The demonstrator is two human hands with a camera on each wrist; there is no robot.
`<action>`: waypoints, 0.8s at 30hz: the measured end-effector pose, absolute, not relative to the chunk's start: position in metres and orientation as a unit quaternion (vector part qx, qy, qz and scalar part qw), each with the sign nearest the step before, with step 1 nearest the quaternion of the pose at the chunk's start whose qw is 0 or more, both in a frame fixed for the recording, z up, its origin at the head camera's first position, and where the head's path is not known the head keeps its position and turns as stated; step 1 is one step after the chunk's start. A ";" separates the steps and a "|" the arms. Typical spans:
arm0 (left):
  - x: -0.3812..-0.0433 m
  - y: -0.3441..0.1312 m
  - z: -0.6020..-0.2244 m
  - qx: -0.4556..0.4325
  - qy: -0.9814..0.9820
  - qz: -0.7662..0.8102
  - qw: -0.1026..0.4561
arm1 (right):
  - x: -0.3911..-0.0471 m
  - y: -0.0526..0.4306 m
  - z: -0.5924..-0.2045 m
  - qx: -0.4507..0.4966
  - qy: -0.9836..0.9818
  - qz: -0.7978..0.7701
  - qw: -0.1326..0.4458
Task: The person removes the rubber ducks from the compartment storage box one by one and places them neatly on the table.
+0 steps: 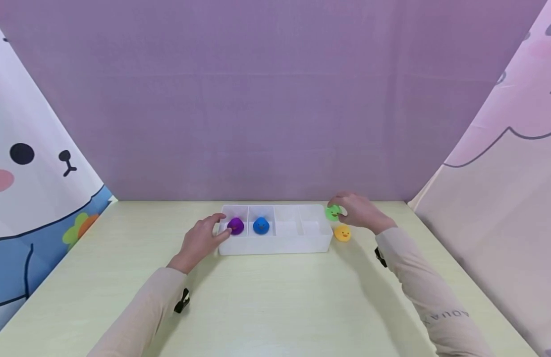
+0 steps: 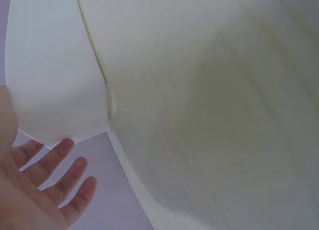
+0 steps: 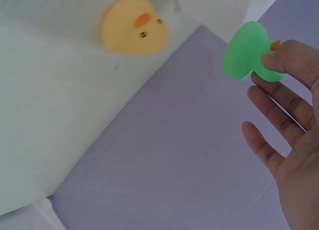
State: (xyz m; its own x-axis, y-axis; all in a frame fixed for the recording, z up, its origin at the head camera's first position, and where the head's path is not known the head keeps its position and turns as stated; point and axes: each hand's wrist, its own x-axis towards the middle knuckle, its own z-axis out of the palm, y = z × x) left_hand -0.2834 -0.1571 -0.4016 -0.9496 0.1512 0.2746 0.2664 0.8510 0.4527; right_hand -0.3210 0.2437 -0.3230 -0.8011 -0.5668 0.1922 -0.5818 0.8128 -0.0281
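A white divided box [image 1: 275, 245] sits lengthwise on the table. My left hand [image 1: 202, 240] holds its left end, thumb at the front rim and fingers round the end wall. In the left wrist view, the fingers of the left hand [image 2: 50, 177] spread beside the box's end [image 2: 55, 65]. A purple toy duck [image 1: 236, 226] lies in the leftmost compartment, a blue toy duck [image 1: 261, 225] in the adjoining one. Beyond the right end, my right hand [image 1: 359, 212] pinches a green toy duck [image 3: 244, 53] between thumb and fingertips, its other fingers loosely bent.
A yellow toy duck [image 1: 342, 233] stands on the table [image 1: 275, 302] at the box's front right corner, just below the right hand. A purple cloth backdrop [image 1: 266, 109] rises behind the box. Printed cloth panels flank the table on both sides.
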 end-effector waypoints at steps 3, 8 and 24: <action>-0.283 -0.157 -0.401 -0.112 -0.954 -0.251 0.117 | -0.321 0.254 -0.327 0.310 -0.945 0.049 0.097; -0.283 -0.158 -0.401 -0.116 -0.953 -0.252 0.120 | -0.322 0.270 -0.335 0.329 -0.936 0.049 0.119; -0.282 -0.156 -0.401 -0.115 -0.952 -0.257 0.117 | -0.316 0.306 -0.356 0.291 -0.950 0.051 0.105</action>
